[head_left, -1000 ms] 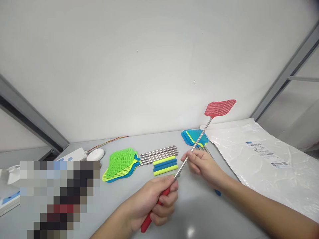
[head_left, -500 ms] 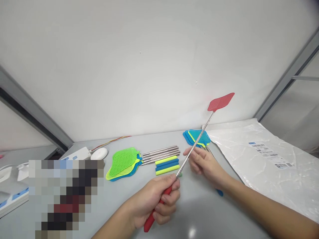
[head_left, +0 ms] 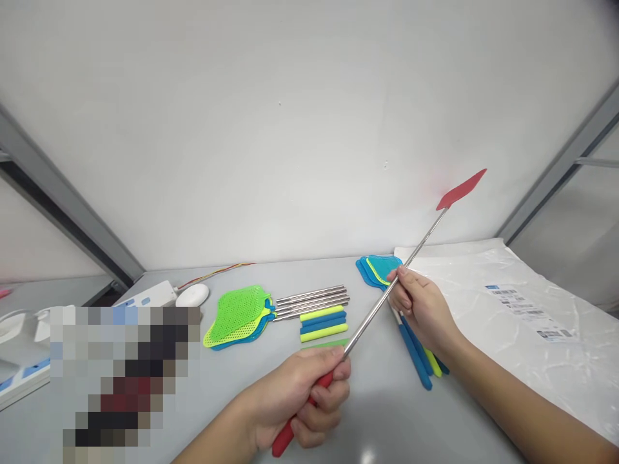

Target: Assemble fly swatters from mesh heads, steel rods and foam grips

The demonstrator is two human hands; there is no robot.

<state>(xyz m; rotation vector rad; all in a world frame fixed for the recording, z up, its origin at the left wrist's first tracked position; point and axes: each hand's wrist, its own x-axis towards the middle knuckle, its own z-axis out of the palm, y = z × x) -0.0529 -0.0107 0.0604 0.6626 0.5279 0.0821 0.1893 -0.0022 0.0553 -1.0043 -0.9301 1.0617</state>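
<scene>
A fly swatter (head_left: 372,314) with a red head, a thin metal rod and a red grip slants up to the right above the table. My left hand (head_left: 304,399) is wrapped round its red grip. Higher up, my right hand (head_left: 423,306) pinches the metal rod between thumb and fingers. Beneath and beside the right hand lie fly swatters with blue and yellow heads (head_left: 380,270) and grips (head_left: 416,357); the hand partly hides them. Left of centre rests a stack of green, yellow and blue swatter heads (head_left: 239,316).
Several metal rods (head_left: 312,301) and loose yellow and blue grips (head_left: 323,322) lie mid-table, with a green one partly behind my left hand. A white plastic bag (head_left: 522,322) covers the right side. Power strips (head_left: 149,295) and a white round device (head_left: 192,296) stand left; the wall rises behind.
My right hand has moved up and right and now grips the metal rod, which it was beside before. The swatter's red head has swung right and turned edge-on.
</scene>
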